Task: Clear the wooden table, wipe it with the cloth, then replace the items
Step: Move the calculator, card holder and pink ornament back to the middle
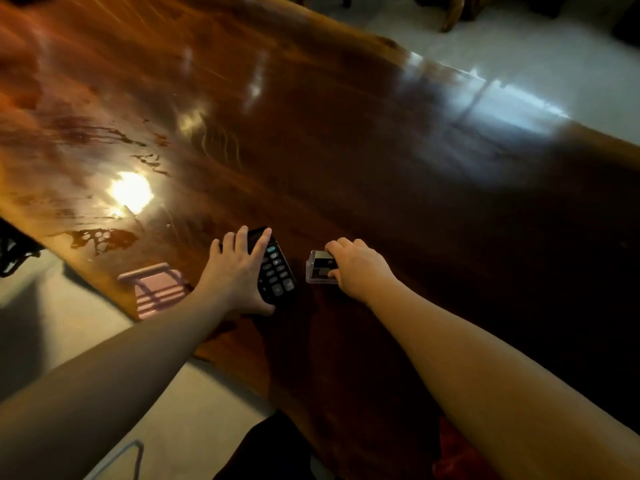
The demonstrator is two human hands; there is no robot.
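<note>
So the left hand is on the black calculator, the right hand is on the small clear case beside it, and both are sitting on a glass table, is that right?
Not quite: the table is glossy dark wood, not glass, as the head view shows. The rest stands: the left hand is on the black calculator, and the right hand is on the small clear case beside it.

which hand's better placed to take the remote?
Left. The left hand already lies on the black remote, fingers spread over its top end and thumb under its near end. The right hand is busy with the small clear case beside it on the wooden table.
</note>
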